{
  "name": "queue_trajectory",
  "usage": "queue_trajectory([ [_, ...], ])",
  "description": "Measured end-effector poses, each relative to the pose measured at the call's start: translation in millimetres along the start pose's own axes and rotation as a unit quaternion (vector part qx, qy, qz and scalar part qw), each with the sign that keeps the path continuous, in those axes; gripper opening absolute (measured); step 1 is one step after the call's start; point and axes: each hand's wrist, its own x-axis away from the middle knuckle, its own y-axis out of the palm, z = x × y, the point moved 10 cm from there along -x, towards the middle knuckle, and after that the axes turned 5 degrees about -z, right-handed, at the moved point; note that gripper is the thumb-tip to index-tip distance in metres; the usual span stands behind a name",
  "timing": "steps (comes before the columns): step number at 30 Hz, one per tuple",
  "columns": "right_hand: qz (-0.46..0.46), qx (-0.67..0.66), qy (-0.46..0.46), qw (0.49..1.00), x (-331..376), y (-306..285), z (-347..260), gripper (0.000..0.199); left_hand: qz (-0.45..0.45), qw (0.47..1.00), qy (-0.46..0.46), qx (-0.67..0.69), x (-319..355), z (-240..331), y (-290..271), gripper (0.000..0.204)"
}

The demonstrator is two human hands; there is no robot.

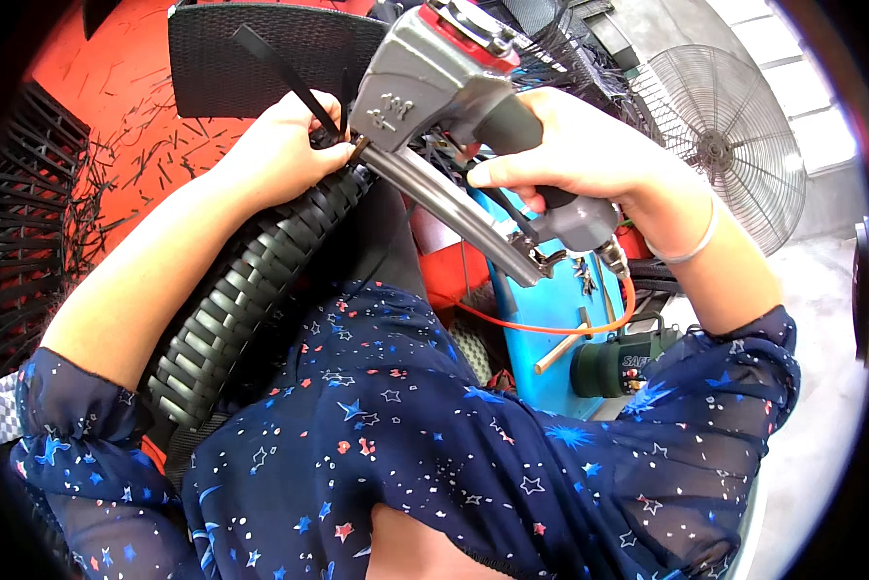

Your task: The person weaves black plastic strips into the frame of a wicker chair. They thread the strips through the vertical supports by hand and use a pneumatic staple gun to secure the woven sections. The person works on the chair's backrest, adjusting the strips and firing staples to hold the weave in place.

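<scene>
My right hand [574, 145] is wrapped round the handle of a grey pneumatic staple gun [439, 92] with a red-trimmed top. The gun's nose points down at the upper end of a woven black rattan piece [250, 275] that slants across my lap. At that same end, my left hand [294, 145] pinches a flat black rattan strip [294, 82], whose free end sticks up to the left. My left thumb is close beside the gun's nose. The exact spot where nose and strip meet is hidden behind the gun.
An orange air hose [570, 331] loops from the gun over a blue surface [541, 362] bearing a hammer [562, 350] and small metal pieces. Beside it sits a dark green machine [620, 362]. A large fan [720, 145] stands right. Strip scraps litter the red floor [130, 184]; woven panels stand around.
</scene>
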Motion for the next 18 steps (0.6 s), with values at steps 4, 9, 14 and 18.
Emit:
queue_trajectory([
  [4, 0.062, -0.069, -0.066, 0.993, 23, -7, -3, 0.025, 0.014, 1.0, 0.008, -0.004, 5, 2, -9, 0.028],
  [9, 0.225, -0.272, -0.149, 0.924, 88, -5, 26, 0.03, 0.016, 0.998, 0.01, 0.062, 15, -3, -13, 0.043],
  [14, 0.323, -0.361, -0.254, 0.837, 139, 13, 61, 0.055, -0.041, 0.996, -0.006, 0.073, 27, -8, -21, 0.068],
  [18, 0.335, -0.428, -0.365, 0.755, 157, 33, 77, 0.057, -0.106, 0.992, -0.038, 0.053, 53, -18, -51, 0.075],
])
